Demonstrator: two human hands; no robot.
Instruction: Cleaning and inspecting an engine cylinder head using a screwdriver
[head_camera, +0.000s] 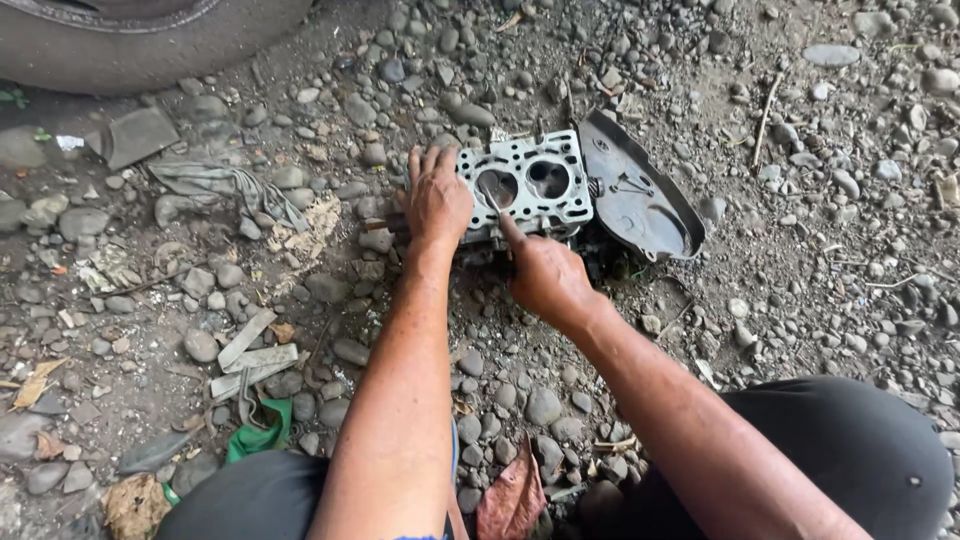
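Where the gravel ground (780, 250) meets the upper middle of the view, a metal cylinder head (530, 185) lies with its flat face up, showing two round chambers. The left hand (437, 200) rests palm down on the head's left end, fingers extended and spread, pressing rather than gripping; the head lies under and just right of those fingertips. The right hand (545, 275) sits at the head's near edge, fingers curled around a thin scraper blade (493, 198) whose tip touches the face at the left chamber. A dark curved metal cover (640, 195) lies against the head's right end. A grey rag (225, 185) lies well apart toward the left, with flat metal strips (250, 355) nearer the person and a tyre (150, 40) at the top left corner.
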